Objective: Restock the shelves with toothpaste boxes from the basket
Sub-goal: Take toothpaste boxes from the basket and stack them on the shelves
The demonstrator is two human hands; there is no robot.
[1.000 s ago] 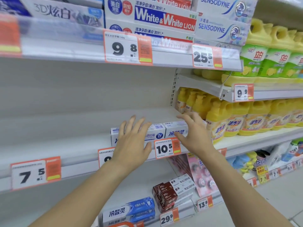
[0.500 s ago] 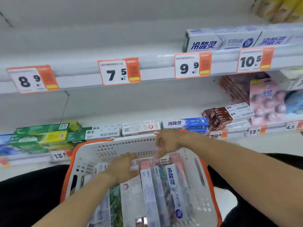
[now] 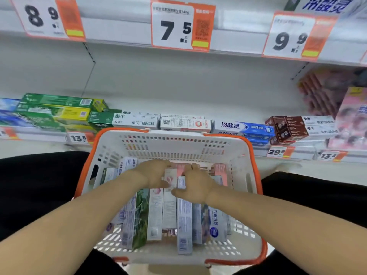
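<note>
A white basket (image 3: pixel 178 149) with orange handles sits on my lap, holding several toothpaste boxes laid lengthwise. Both hands are down inside it. My left hand (image 3: pixel 156 173) grips a white and pink toothpaste box (image 3: pixel 169 203), thumb on its left side and fingers curled over its far end. My right hand (image 3: pixel 195 185) has its thumb against the same box's right side, its fingers curled over the far ends of pink boxes (image 3: pixel 219 168). A green box (image 3: pixel 139 217) and blue-white boxes (image 3: pixel 215 221) lie on either side.
The lower shelf (image 3: pixel 301 154) behind the basket carries green (image 3: pixel 55 108), white (image 3: pixel 185 124), blue (image 3: pixel 244 129) and brown (image 3: pixel 286 129) toothpaste boxes. Above, a shelf edge bears price tags 8.9 (image 3: pixel 45 16), 7.5 (image 3: pixel 178 26) and 9.9 (image 3: pixel 294 36). Pink packs (image 3: pixel 353 120) stand at right.
My view dropped from the upper shelf to the basket. Both hands left the shelved boxes, came down into the basket and closed in on the white and pink box.
</note>
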